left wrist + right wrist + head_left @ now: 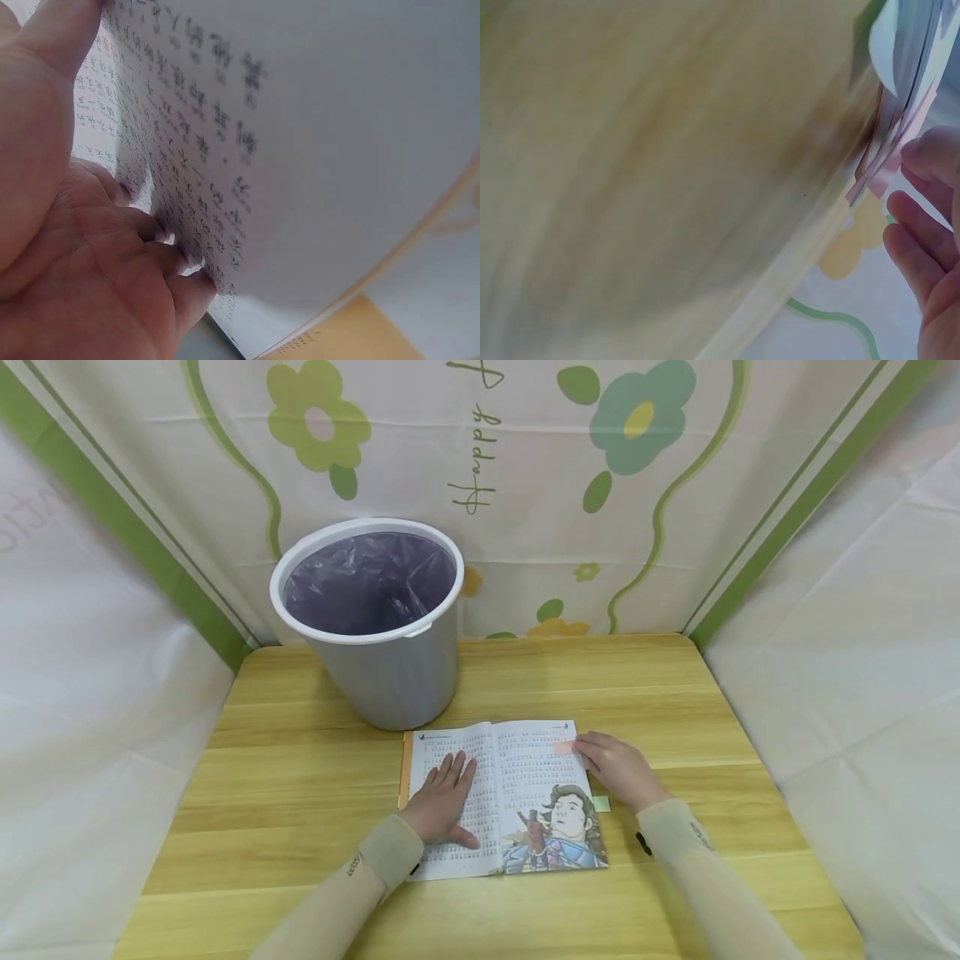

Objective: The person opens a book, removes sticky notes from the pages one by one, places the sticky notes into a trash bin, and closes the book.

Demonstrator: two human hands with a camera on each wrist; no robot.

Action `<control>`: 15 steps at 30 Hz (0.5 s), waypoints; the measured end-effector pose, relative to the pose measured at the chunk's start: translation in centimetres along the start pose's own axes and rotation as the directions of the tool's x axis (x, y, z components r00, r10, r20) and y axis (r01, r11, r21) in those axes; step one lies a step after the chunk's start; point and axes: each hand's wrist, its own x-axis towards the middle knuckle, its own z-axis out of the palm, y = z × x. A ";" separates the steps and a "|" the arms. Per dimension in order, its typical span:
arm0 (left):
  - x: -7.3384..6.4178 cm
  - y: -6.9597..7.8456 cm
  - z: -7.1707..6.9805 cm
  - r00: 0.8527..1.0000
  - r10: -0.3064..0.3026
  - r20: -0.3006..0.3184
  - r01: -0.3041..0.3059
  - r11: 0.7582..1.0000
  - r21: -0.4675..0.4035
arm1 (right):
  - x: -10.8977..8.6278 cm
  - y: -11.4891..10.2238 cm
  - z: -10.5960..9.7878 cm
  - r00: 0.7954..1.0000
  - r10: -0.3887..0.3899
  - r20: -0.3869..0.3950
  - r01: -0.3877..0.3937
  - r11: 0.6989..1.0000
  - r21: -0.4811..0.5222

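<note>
An open book [536, 770] lies on the table, printed text on both pages and a drawing of a dark-haired figure at the lower right. My left hand [442, 806] rests on the left page with fingers spread. In the left wrist view, its palm [82, 277] faces the printed page [300, 150]. At the upper right edge of the book, my right hand [621, 768] pinches a pink sticky note [564, 747] between thumb and fingers. The right wrist view shows the pink note [889, 171] at the fingertips. Lower on that edge, a green sticky note [601, 804] sticks out.
A grey trash bin [390, 681] with a white rim and a dark plastic liner stands behind the book, to the left. The wooden table [300, 793] has rounded far corners. A flowered curtain [517, 527] hangs behind it, with pale cloth at both sides.
</note>
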 end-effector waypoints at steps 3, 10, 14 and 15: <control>0.0 0.0 0.0 1.000 0.000 0.000 0.000 1.000 -0.001 | 0.0 0.1 0.2 1.000 0.007 -0.004 -0.007 1.000 0.006; 0.0 0.0 0.0 1.000 0.006 0.001 -0.006 1.000 0.010 | 0.0 0.3 0.8 0.999 0.032 0.017 -0.032 0.999 -0.013; 0.0 0.0 0.0 1.000 0.007 -0.001 -0.007 1.000 0.008 | 0.2 0.4 0.9 0.999 0.039 0.023 -0.039 0.999 -0.018; 0.0 0.0 0.0 1.000 0.007 0.000 -0.007 1.000 0.009 | 0.2 0.4 0.9 0.999 0.040 0.022 -0.039 0.999 -0.016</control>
